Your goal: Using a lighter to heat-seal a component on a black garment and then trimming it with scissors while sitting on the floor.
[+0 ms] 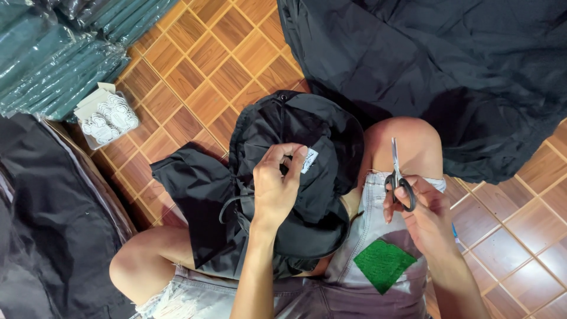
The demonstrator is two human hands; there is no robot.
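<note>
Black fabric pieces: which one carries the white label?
The black hat on the person's lap, pinched at its white label by the left hand; the large black cloth shows none.

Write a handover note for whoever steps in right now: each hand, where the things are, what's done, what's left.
Left hand: pinching the small white label on the black hat in the lap.
Right hand: holding the scissors, blades shut and pointing up, beside the hat, not touching it.
Nearby: black fabric pile ahead, packed green cloth and a bundle of white tags on the floor.
Done: label gripped.
Left: no cut visible yet.
</note>
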